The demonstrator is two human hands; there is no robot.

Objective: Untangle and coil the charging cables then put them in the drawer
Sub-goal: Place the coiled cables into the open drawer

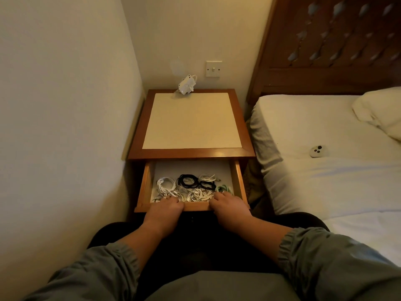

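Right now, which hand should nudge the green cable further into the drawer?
Probably the right hand: its fingers lie beside the pale green coiled cable at the open wooden drawer's right end. The left hand grips the drawer front further away, by white coiled cables.

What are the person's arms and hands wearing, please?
The left sleeve and right sleeve are loose grey-green fabric, each ending in a gathered elastic cuff partway up the forearm. The left hand and right hand are bare: no gloves, no watch or bracelet showing.

Top access into drawer (239, 181) free; wall (65, 127) close left, bed (325, 174) close right; tabletop (191, 153) overhangs rear.
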